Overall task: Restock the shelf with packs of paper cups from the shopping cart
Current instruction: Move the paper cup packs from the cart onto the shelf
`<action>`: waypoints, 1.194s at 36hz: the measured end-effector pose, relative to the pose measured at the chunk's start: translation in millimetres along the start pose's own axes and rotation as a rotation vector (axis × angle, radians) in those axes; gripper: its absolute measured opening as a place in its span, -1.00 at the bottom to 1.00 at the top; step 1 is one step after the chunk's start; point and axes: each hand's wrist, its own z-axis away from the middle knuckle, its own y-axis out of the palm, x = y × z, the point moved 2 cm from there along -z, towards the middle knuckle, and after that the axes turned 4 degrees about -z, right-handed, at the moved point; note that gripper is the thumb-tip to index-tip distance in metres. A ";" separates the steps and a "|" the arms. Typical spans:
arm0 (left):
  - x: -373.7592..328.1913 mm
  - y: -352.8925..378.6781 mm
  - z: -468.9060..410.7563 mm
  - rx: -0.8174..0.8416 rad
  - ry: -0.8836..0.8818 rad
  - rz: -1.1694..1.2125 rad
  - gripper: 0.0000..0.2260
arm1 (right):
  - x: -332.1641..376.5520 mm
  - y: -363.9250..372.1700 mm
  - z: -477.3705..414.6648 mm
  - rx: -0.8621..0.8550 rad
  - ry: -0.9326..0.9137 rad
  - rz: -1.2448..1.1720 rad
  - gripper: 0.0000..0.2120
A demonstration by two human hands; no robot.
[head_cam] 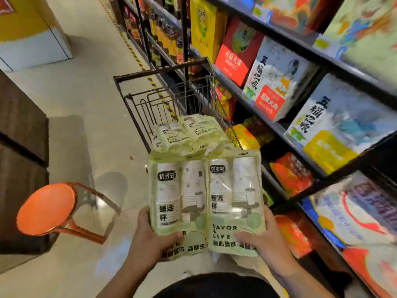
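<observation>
Both hands' fingers hide behind the wrapping. The left hand (155,240) and right hand (264,239) grip two pale-green cup packs (171,190), cart (159,70) at twelve o'clock.

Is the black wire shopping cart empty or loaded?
Loaded: pale green packs of paper cups lie piled in the black wire shopping cart.

Pale glossy floor (90,104) stretches beyond the fingers (171,238); an orange stool (46,208) stands to their left, a dark wooden counter (19,147) farther left, black-yellow hazard tape (131,50) ahead.
</observation>
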 end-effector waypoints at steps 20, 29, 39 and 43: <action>-19.1 169.4 95.1 0.357 0.117 -0.175 -0.24 | -57.0 -160.3 185.0 -0.454 -0.121 -0.229 -0.15; -34.1 319.4 182.1 0.571 0.217 -0.209 -0.19 | -82.3 -294.9 303.2 -0.680 -0.168 -0.258 -0.13; -61.4 468.0 284.0 0.780 0.399 -0.281 -0.24 | -102.7 -420.0 409.0 -0.872 -0.241 -0.307 -0.33; -68.7 507.7 302.5 0.833 0.401 -0.295 -0.28 | -112.2 -451.3 422.7 -0.924 -0.249 -0.307 -0.28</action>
